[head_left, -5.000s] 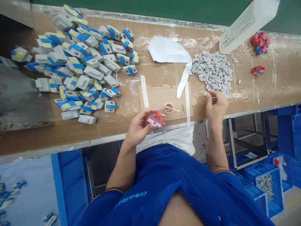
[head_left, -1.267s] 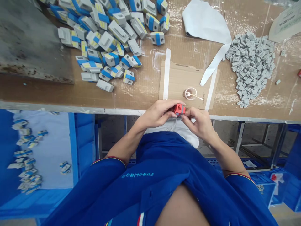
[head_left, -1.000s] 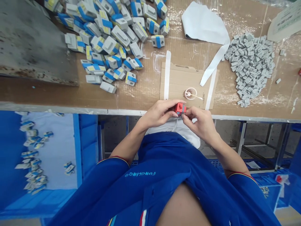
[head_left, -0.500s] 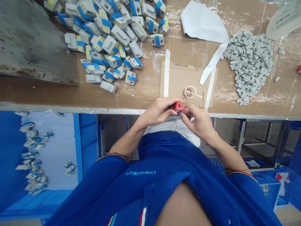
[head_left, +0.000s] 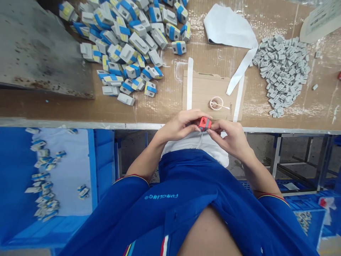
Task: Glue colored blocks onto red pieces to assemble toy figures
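A small red block with grey parts (head_left: 205,123) is held just over the table's front edge; a triangular recess shows in its red top. My left hand (head_left: 182,125) grips it from the left, thumb in front and fingers behind. My right hand (head_left: 230,137) is closed in a pinch at the block's right side, thumb and forefinger against its edge. Whether a smaller piece sits between those fingertips is hidden. Just beyond the hands, a small round cup (head_left: 211,105) with a thin white-tipped swab leaning in it stands on a cardboard sheet (head_left: 198,85).
Many grey blocks with blue and yellow bands (head_left: 138,42) are heaped at the back left beside a stained metal plate (head_left: 39,53). Small grey pieces (head_left: 282,71) form a pile on the right. A white cloth (head_left: 229,26) lies between. Below left, a blue crate (head_left: 103,156) holds more blocks.
The block has turned slightly between my fingers and shows more of its recessed top. My right hand has shifted a little to the right. The whole view has also moved slightly.
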The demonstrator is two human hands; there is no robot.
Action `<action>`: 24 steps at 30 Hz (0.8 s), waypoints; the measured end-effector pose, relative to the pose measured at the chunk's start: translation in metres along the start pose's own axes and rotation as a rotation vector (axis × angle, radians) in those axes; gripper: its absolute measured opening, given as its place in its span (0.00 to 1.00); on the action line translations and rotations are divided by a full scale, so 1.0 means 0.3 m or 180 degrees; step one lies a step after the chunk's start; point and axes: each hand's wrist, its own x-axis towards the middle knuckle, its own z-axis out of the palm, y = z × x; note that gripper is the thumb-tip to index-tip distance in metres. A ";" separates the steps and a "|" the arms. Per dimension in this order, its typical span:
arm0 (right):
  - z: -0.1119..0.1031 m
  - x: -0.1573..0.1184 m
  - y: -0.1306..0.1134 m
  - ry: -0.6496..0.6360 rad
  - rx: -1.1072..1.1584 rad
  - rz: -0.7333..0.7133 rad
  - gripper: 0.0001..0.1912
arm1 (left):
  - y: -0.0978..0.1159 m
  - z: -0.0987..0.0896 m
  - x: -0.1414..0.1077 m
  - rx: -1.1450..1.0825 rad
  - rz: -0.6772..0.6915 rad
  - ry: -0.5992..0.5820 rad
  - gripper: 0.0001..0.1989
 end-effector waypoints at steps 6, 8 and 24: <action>0.016 0.003 0.027 -0.0045 0.0167 -0.0025 0.12 | 0.009 -0.010 0.001 0.0174 0.0071 -0.0040 0.17; 0.019 0.003 0.031 0.0011 0.0172 -0.0051 0.12 | 0.007 -0.010 0.000 0.0202 0.0090 -0.0011 0.17; 0.069 -0.003 0.021 0.0306 0.0002 -0.0003 0.11 | -0.005 0.020 -0.031 -0.0458 -0.0542 0.0259 0.20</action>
